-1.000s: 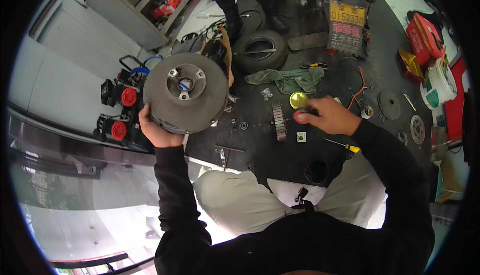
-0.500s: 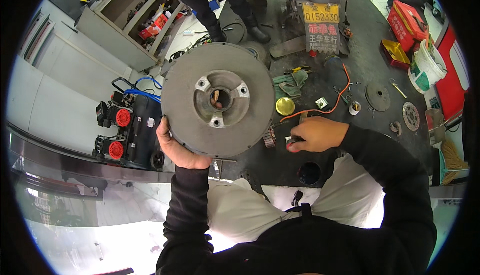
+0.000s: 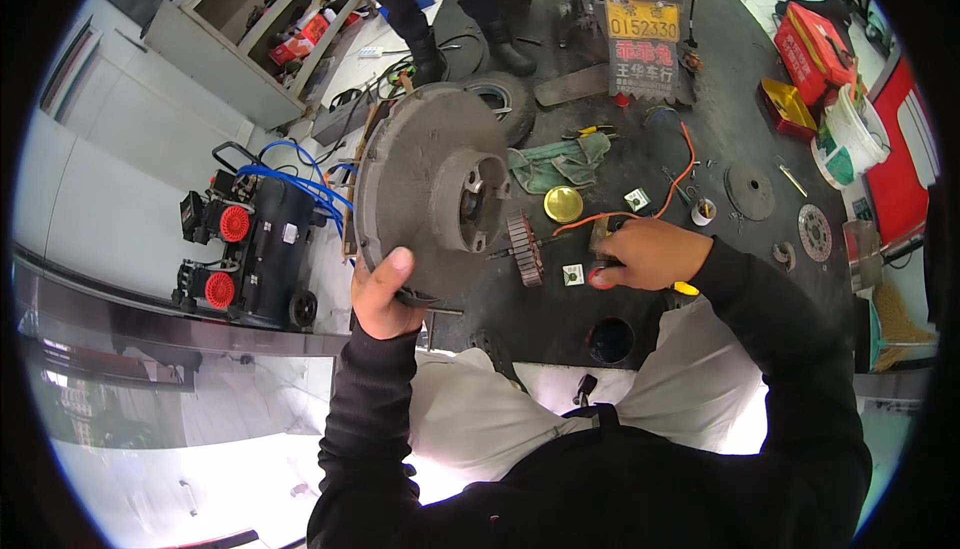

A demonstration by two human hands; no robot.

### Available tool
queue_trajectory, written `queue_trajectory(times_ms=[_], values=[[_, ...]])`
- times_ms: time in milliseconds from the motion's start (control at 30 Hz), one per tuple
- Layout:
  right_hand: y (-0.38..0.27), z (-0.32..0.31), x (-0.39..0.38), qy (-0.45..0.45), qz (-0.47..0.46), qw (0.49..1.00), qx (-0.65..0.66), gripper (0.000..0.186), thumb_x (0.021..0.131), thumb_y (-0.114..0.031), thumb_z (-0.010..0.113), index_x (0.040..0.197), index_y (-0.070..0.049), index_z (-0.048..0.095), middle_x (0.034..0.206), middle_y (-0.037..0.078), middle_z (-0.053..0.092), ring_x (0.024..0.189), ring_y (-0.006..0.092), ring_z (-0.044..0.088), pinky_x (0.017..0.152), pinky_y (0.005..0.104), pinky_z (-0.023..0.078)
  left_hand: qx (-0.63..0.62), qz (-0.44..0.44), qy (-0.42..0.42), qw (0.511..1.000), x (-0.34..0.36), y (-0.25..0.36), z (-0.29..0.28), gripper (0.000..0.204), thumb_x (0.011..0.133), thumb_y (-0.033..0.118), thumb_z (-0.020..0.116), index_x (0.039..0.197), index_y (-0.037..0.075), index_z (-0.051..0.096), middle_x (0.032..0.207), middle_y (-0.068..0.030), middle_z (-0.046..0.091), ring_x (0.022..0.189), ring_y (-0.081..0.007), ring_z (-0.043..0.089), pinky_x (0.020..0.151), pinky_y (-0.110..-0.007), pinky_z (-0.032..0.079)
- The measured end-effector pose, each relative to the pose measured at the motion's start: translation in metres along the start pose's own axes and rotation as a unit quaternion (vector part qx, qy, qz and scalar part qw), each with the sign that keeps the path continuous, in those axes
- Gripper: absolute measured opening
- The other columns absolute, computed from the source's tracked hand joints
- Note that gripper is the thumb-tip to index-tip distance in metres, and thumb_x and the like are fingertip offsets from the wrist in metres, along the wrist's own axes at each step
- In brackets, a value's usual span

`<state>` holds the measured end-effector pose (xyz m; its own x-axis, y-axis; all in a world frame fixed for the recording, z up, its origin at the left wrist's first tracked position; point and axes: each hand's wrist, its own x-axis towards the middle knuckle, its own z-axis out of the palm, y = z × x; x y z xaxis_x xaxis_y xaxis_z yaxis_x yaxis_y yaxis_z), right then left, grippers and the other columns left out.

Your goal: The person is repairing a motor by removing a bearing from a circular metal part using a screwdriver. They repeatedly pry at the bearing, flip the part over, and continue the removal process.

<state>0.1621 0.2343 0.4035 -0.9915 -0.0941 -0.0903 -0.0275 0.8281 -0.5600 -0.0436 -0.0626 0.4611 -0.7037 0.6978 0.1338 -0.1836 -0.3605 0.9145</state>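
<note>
My left hand grips the lower rim of a large grey hub-motor housing, thumb on its face. The housing stands tilted on edge, its raised centre bore turned to the right. Right of it, a round part with copper-coloured windings stands on the dark mat. My right hand is closed round a tool with a red end; a yellow piece shows beside the hand, and the fingers hide most of the tool. Small white-and-green boxes and a gold round tin lie nearby.
A green cloth, an orange hose, a brake disc and a grey disc lie on the mat. An air compressor stands left. A person's legs and a parked vehicle are ahead.
The housing has tipped from facing up to standing on edge, uncovering the wound part and a tyre behind it. My left thumb has come onto its face. My right hand has shifted slightly right.
</note>
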Motion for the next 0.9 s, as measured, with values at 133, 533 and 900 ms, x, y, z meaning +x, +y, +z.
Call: queue_trajectory(times_ms=[133,533,900], values=[[-0.001,0.003,0.003,-0.048,0.008,0.999,-0.003,0.044,0.098,-0.043,0.073,0.088,0.0,0.067,0.079,0.021,0.068,0.08,0.0426,0.069,0.074,0.0514,0.053,0.348,0.175,-0.064,0.919,0.01,0.001,0.016,0.063,0.081,0.005,0.08,0.14,0.002,0.059,0.132,-0.0175,0.065,0.119,-0.0314,0.066,0.106,-0.041,0.051],[0.0,0.006,0.008,-0.047,0.018,0.999,0.013,0.044,0.1,-0.043,0.072,0.089,-0.001,0.067,0.078,0.021,0.067,0.078,0.0424,0.068,0.072,0.0506,0.052,0.667,0.381,-0.162,0.619,0.017,-0.021,0.039,0.094,0.044,0.007,0.084,0.137,0.018,0.068,0.145,-0.0211,0.055,0.131,-0.0396,0.056,0.1,-0.053,0.032],[-0.009,-0.001,0.01,-0.069,0.045,0.997,-0.005,0.046,0.099,-0.047,0.07,0.094,-0.002,0.073,0.084,0.022,0.071,0.086,0.0423,0.072,0.078,0.0531,0.054,0.704,0.322,-0.103,0.624,0.022,-0.039,0.034,0.091,0.054,0.005,0.086,0.14,0.018,0.062,0.142,-0.0204,0.054,0.133,-0.0385,0.055,0.104,-0.055,0.033]])
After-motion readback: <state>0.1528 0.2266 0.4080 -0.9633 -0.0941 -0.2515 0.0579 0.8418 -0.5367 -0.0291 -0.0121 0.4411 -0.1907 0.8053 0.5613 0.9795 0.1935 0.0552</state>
